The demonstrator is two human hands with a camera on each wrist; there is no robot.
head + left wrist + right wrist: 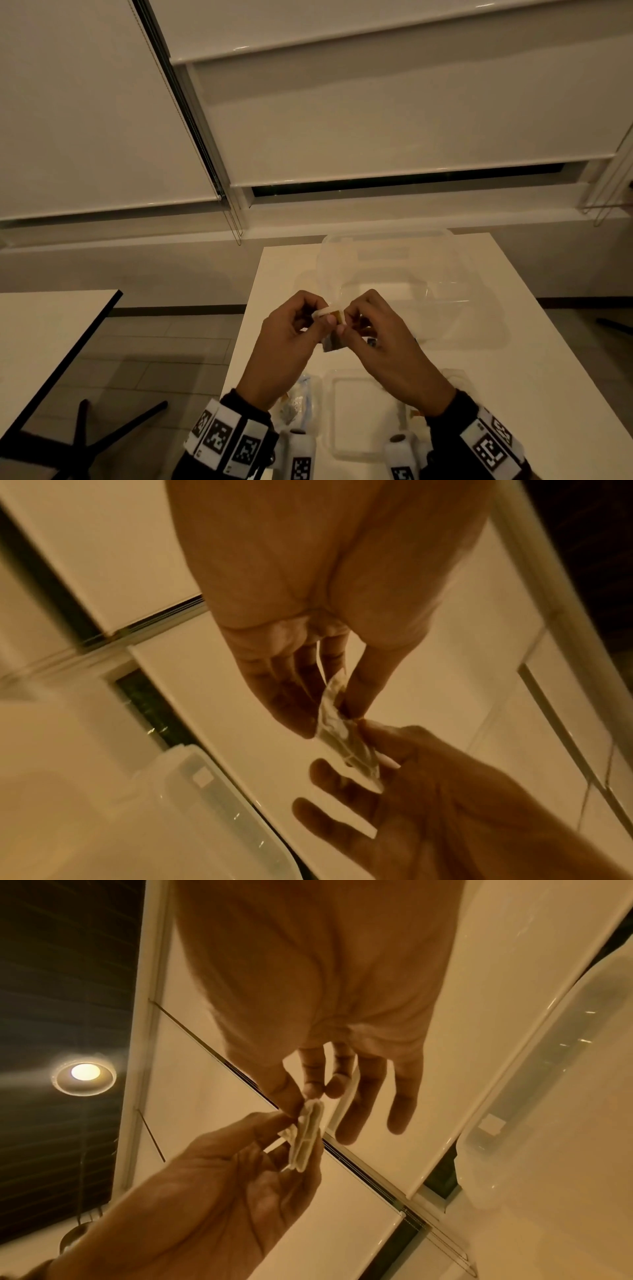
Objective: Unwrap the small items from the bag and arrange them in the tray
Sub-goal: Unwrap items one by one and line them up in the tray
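Both hands are raised over the white table (513,359) and pinch one small wrapped item (331,313) between them. My left hand (323,318) pinches its crinkled clear wrapper (337,731) with thumb and fingertips. My right hand (346,323) pinches the other end of the pale flat item (306,1137). Part of the wrapper hangs down below the fingers. A shallow clear tray (342,442) lies on the table under the wrists. A clear bag (301,397) with small items lies just left of it, partly hidden by my left wrist.
A large clear plastic box (383,263) stands at the table's far side, beyond the hands. A second table (44,335) and a dark chair base (102,442) are to the left. Closed window blinds (376,120) fill the background.
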